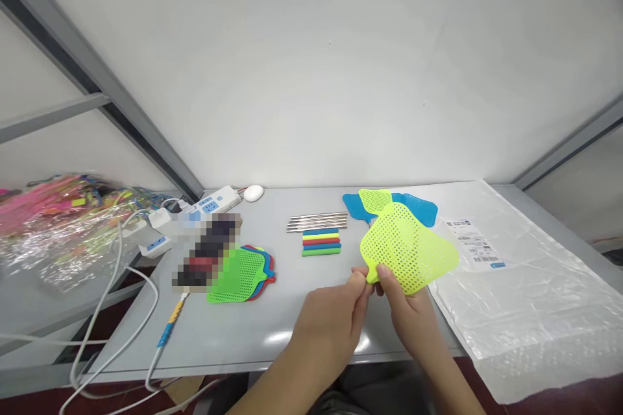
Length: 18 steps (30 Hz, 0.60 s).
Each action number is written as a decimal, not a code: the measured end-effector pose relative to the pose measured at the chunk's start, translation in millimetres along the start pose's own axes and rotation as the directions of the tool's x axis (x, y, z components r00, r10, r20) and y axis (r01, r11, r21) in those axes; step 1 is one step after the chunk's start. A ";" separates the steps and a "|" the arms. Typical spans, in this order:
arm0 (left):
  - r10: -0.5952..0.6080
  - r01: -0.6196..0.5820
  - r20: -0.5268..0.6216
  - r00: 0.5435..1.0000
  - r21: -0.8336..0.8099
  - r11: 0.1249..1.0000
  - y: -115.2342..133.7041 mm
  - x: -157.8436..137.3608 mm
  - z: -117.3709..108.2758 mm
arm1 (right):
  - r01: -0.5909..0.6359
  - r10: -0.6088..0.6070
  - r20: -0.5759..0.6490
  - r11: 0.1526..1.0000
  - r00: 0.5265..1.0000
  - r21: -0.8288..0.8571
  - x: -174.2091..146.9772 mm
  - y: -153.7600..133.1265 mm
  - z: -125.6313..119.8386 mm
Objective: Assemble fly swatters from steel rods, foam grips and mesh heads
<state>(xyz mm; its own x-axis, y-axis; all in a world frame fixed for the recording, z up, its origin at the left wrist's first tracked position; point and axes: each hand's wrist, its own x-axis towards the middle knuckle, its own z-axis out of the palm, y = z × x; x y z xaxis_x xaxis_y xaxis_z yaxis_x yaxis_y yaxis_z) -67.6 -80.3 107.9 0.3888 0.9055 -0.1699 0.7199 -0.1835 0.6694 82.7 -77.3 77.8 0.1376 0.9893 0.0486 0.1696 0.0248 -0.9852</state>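
A yellow perforated fly swatter head (413, 249) is raised over the table, its narrow neck pointing to the left. My right hand (411, 314) grips it by the lower edge near the neck, thumb on top. The fingers of my left hand (331, 318) are closed in a pinch at the tip of the neck; whether a rod is also inside them is hidden. Behind my hands lie several thin metal rods (316, 222) and a row of coloured handle tubes (321, 242). Blue fly swatter heads (357, 205) and another yellow one (374, 200) lie behind the held one.
Green (238, 275), blue and red swatter heads are piled at left beside a blurred-out object (209, 253). Power strips (217, 204), cables (156, 298) and a white mouse (254, 193) sit further left. A white plastic mailer bag (525, 298) covers the right side, overhanging the front edge.
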 end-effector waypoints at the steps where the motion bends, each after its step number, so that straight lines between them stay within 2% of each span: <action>1: -0.005 0.005 -0.005 1.000 -0.009 1.000 1.1 1.4 -0.6 | -0.014 0.014 -0.013 0.999 1.000 0.029 1.6 -0.7 0.2; 3: -0.015 0.014 -0.023 1.000 -0.055 0.998 2.7 2.9 -2.5 | -0.050 0.048 0.028 0.995 0.998 0.091 4.2 0.4 0.3; 6: -0.025 0.019 -0.038 0.999 -0.162 0.987 1.9 1.5 -4.2 | -0.132 0.099 0.171 0.973 0.980 0.191 4.7 8.6 0.5; 8: -0.025 0.015 -0.042 0.999 -0.229 0.973 -0.3 -1.0 -2.7 | -0.188 0.134 0.222 0.951 0.966 0.247 2.2 16.2 1.8; 13: -0.081 0.070 -0.011 0.997 -0.397 0.915 -6.5 -6.1 7.1 | -0.240 0.179 0.199 0.906 0.963 0.348 -6.2 25.3 7.9; 15: -0.109 0.133 0.077 0.991 -0.562 0.817 -9.8 -5.9 10.7 | -0.214 0.146 0.203 0.905 0.968 0.367 -7.6 24.0 9.8; 18: -0.048 0.256 0.273 0.961 -0.809 0.529 -17.8 -3.8 15.0 | -0.176 0.092 0.229 0.907 0.969 0.383 -7.9 21.5 10.9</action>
<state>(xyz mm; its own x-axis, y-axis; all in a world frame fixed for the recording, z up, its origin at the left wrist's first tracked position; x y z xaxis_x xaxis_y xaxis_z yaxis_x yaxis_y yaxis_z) -73.3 -86.2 85.8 0.4960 0.7745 -0.3926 0.0149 0.4444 0.8957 74.6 -83.0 54.4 -0.0743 0.9940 -0.0808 -0.2438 -0.0967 -0.9650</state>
